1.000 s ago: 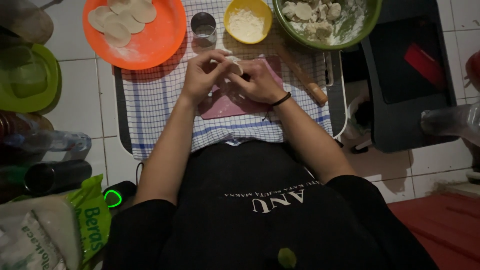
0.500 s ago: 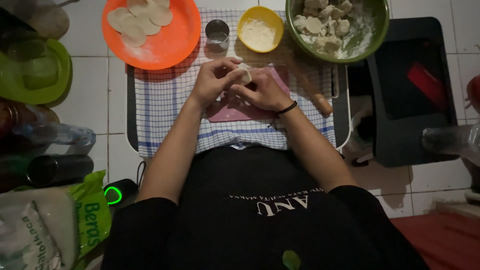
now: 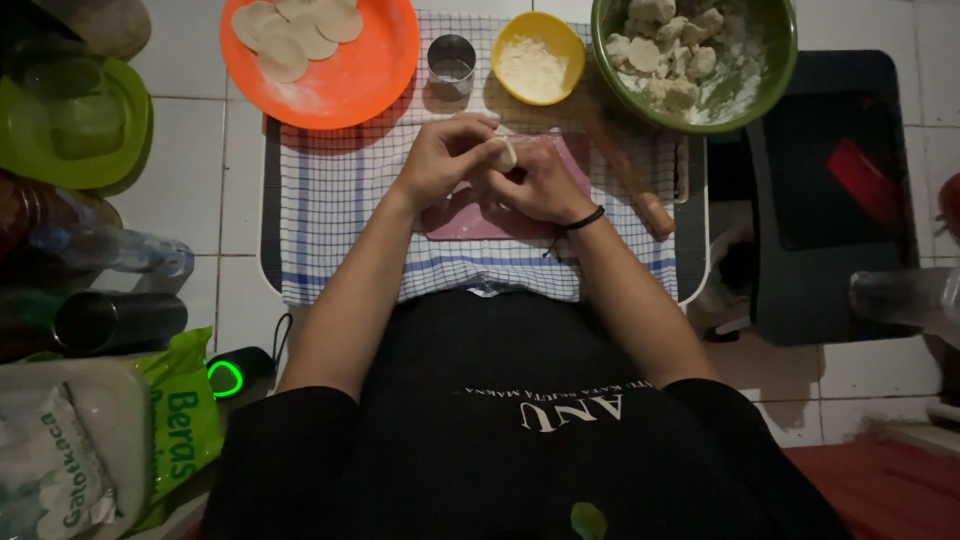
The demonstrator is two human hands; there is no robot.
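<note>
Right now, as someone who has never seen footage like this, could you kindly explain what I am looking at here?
This is no machine: a person wears a camera on the head, so the one picture looks straight down at their own arms and lap. The left hand and right hand meet over a pink board on a checked cloth, pinching a small piece of pale dough between them. Beyond the hands lie an orange plate with flat dough rounds, a small metal cup, a yellow bowl of white powder and a green bowl of floured dough lumps. A wooden rolling pin lies beside the right hand.
</note>
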